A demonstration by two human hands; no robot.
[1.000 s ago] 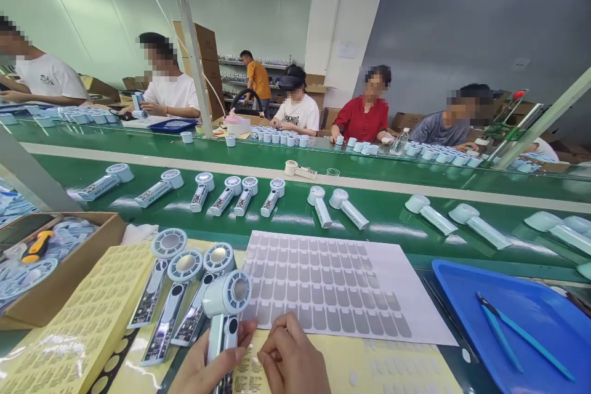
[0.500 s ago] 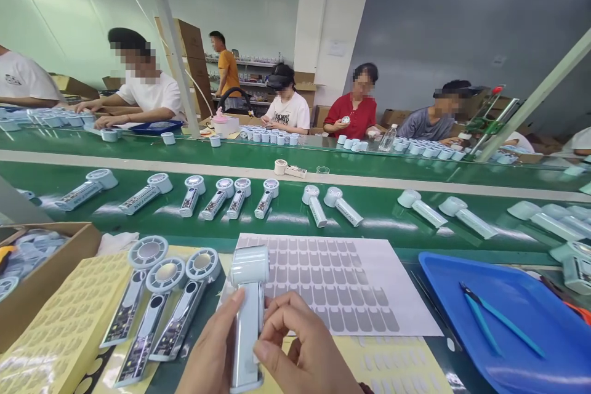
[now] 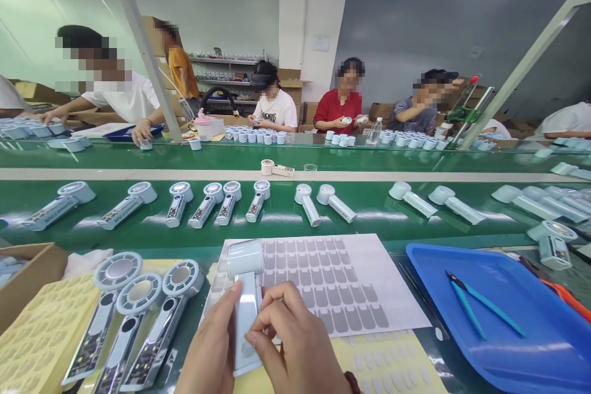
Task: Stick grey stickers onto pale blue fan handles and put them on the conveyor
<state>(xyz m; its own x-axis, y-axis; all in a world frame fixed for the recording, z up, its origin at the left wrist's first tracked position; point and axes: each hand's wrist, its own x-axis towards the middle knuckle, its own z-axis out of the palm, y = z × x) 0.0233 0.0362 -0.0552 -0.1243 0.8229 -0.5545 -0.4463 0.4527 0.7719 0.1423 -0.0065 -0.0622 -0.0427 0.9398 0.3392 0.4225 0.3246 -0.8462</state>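
A light blue handheld fan [image 3: 245, 258] is held upright in front of me, its round head at the top and its handle toward me. My left hand [image 3: 215, 335] wraps the handle from the left, thumb along its edge. My right hand [image 3: 295, 335] is at the handle's right side, with thumb and fingertips pinched close against its lower face. Whatever the pinch may hold is too small to make out. Behind the fan lies a white sheet of grey stickers [image 3: 337, 283]. Several finished-looking fans [image 3: 138, 292] with shiny fronts rest to the left.
A blue tray [image 3: 489, 357] with teal-handled nippers [image 3: 480, 305] sits at right. Yellow sticker sheets [image 3: 41, 326] and a cardboard box [image 3: 44, 258] are at left. Across the front runs a green conveyor [image 3: 258, 234] carrying more fans. Co-workers sit beyond it.
The camera view has shifted slightly. Both hands stay on the fan, and my right fingertips remain at its lower handle. Across the belt, one co-worker has raised a hand toward the head.
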